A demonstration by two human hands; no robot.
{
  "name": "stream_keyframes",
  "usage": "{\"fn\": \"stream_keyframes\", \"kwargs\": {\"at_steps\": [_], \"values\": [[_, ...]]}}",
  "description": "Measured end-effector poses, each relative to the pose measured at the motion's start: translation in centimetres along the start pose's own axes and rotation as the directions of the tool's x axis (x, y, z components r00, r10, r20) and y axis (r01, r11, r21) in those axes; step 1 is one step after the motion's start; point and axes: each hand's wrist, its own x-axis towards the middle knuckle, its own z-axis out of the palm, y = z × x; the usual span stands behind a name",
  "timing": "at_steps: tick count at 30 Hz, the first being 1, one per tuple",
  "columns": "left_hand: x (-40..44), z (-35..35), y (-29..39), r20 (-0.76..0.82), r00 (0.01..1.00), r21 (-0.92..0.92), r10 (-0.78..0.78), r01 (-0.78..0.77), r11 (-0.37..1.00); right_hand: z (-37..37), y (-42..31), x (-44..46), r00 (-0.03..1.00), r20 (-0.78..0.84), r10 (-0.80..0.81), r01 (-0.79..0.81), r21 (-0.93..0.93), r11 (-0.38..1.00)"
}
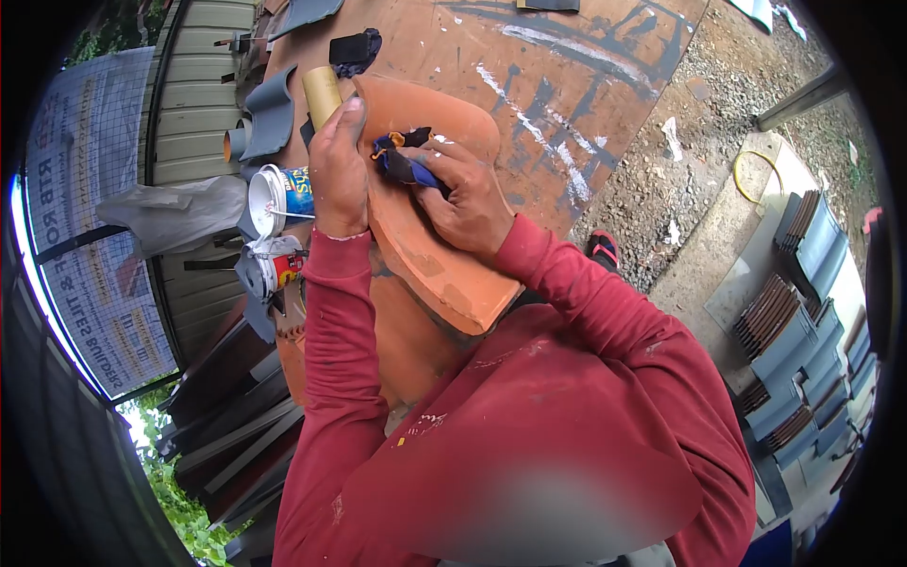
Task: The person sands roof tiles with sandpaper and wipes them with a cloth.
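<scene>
A curved orange clay roof tile (430,236) lies tilted across the work board in front of me. At its upper left edge my left hand (340,170) is closed on the tile, thumb up along the rim and fingers mostly hidden. My right hand (463,194) grips a bunched dark blue and black rag (404,161) with orange bits, pressed against the tile's upper face. Beside my left hand stands a tan cylinder (323,94), its lower part hidden. Beneath the tile, another orange surface (416,321) shows near my chest.
Paint-smeared brown board (567,66) carries a dark cloth (355,49) and a grey tile (270,113). Left of it are a white-and-blue bucket (282,200) and a red-labelled can (276,265). Stacked grey tiles (794,340) stand at right, beyond gravel (652,198).
</scene>
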Motion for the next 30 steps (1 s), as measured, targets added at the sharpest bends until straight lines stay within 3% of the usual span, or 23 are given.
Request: {"fn": "stream_keyframes", "kwargs": {"at_steps": [2,4,7,9,10,11,12,13,14,16,17,19,20,22,24,26,27,30], "values": [[-0.4,0.3,0.2,-0.005,1.0,0.025,0.014,-0.014,1.0,0.7,0.6,0.0,0.994,-0.1,-0.038,0.042,0.039,0.998],[-0.1,0.5,0.5,0.001,0.999,0.05,0.033,-0.033,0.998,-0.1,0.5,0.3,0.996,-0.075,-0.053,0.053,-0.005,0.999],[0.0,0.6,0.3,-0.006,1.0,0.088,0.026,-0.025,0.996,-0.7,-0.1,0.7,0.998,0.05,0.04,-0.043,0.07,0.997],[0.3,0.5,0.4,0.031,0.999,0.063,-0.029,0.027,0.998,0.6,-1.1,1.1,0.992,-0.117,-0.046,0.062,0.141,0.988],[0.0,0.4,0.4,0.029,0.999,0.063,-0.034,0.032,0.997,0.2,-2.0,0.7,0.992,-0.117,-0.041,0.057,0.142,0.988],[-0.3,0.4,0.6,0.003,1.0,0.095,0.006,-0.006,0.995,-0.5,-2.9,0.2,0.986,0.072,0.148,-0.163,0.291,0.943],[-0.4,0.4,0.6,-0.02,0.999,0.129,0.044,-0.041,0.991,-1.2,-3.4,-0.3,0.912,0.28,0.299,-0.393,0.388,0.834],[-0.1,-0.3,0.1,-0.036,0.995,0.209,0.094,-0.084,0.974,-1.5,-3.1,-1.3,0.904,0.375,0.205,-0.343,0.349,0.872],[-0.2,-1.0,-0.2,-0.036,0.996,0.212,0.079,-0.07,0.975,-1.8,-2.7,-2.6,0.922,0.386,0.02,-0.155,0.32,0.935],[-0.6,-1.8,-0.5,-0.045,0.987,0.376,0.154,-0.126,0.918,-4.1,-3.4,-4.2,0.813,0.58,0.054,-0.245,0.257,0.935],[-1.0,-1.0,-0.3,-0.077,0.977,0.403,0.201,-0.154,0.902,-5.7,-3.7,-4.3,0.808,0.587,0.055,-0.255,0.264,0.93],[-1.2,-1.6,-0.3,-0.081,0.977,0.43,0.195,-0.143,0.892,-8.5,-4.2,-4.1,0.617,0.776,0.128,-0.563,0.323,0.761],[-1.1,-1.7,-0.4,-0.069,0.978,0.45,0.197,-0.146,0.881,-8.9,-3.5,-3.7,0.609,0.783,0.125,-0.57,0.323,0.755],[-0.8,-1.5,-0.6,-0.089,0.981,0.4,0.17,-0.121,0.909,-9.5,-2.6,-2.7,0.69,0.696,0.198,-0.514,0.278,0.812],[-0.6,-1.1,-0.5,-0.04,0.986,0.366,0.16,-0.135,0.921,-6.4,-3.7,-2.9,0.745,0.561,0.361,-0.588,0.297,0.753],[-0.9,0.7,0.2,-0.077,0.981,0.326,0.175,-0.141,0.935,-3.4,-4.7,-2.5,0.935,0.352,0.054,-0.184,0.349,0.919],[-0.8,0.2,0.2,-0.06,0.984,0.389,0.169,-0.132,0.912,-3.7,-5.1,-2.7,0.936,0.349,0.054,-0.184,0.353,0.917],[-0.9,-0.7,0.0,-0.056,0.983,0.448,0.178,-0.134,0.884,-7.4,-5.4,-4.7,0.765,0.638,0.094,-0.418,0.38,0.825]]}}
